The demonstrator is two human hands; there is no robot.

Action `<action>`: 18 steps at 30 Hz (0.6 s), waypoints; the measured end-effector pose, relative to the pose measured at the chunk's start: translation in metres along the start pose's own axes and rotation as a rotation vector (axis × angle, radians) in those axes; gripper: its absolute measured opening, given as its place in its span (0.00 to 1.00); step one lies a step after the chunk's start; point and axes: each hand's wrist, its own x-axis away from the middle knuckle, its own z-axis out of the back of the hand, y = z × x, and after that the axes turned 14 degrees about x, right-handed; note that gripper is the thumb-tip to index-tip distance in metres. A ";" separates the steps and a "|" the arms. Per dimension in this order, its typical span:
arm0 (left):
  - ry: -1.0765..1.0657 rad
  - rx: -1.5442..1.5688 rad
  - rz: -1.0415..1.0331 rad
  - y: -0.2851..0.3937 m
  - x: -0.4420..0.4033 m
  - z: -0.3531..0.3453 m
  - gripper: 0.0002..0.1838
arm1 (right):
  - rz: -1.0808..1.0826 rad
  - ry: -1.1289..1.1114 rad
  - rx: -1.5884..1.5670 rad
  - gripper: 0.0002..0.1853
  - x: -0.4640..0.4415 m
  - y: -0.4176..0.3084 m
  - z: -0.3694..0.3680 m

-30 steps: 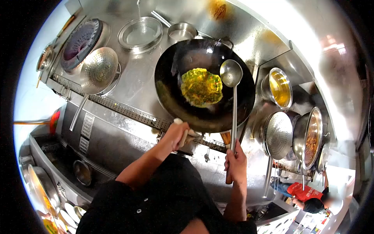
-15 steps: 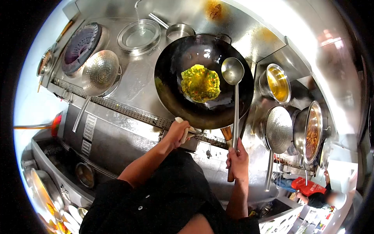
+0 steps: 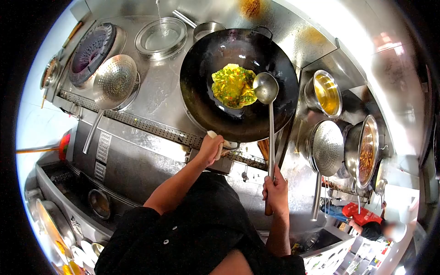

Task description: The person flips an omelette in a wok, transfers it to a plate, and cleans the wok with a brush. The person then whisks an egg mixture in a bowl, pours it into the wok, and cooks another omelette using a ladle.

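Observation:
A flat round omelette (image 3: 233,87), yellow with green and red bits, lies in the middle of a large black wok (image 3: 195,73). My left hand (image 3: 211,150) is closed around a pale folded cloth (image 3: 212,134) at the wok's near handle (image 3: 232,145); most of the grip is hidden. My right hand (image 3: 276,191) grips the wooden end of a long steel ladle (image 3: 266,89). The ladle's bowl is over the wok at the omelette's right edge; whether it touches is unclear.
Right of the wok stand a bowl of yellow oil (image 3: 328,97), a perforated strainer (image 3: 328,149) and a basin of reddish-brown food (image 3: 366,153). On the left are another strainer (image 3: 114,82) and a burner (image 3: 94,52). Water runs into a pan (image 3: 161,39). A person (image 3: 366,220) is at lower right.
The ladle's bowl has moved left from the wok's right side to the omelette's edge. The wok and omelette have shifted slightly away from me. Both hands keep their grips.

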 end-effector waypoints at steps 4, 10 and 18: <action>-0.022 -0.036 0.000 -0.001 -0.008 0.005 0.05 | -0.004 -0.008 -0.033 0.30 0.002 0.001 -0.002; -0.150 -0.043 -0.015 -0.007 -0.025 0.022 0.08 | 0.004 0.000 0.073 0.30 0.003 0.007 -0.006; -0.136 -0.038 0.031 -0.005 -0.033 0.024 0.08 | 0.063 -0.028 0.393 0.32 0.001 0.008 -0.001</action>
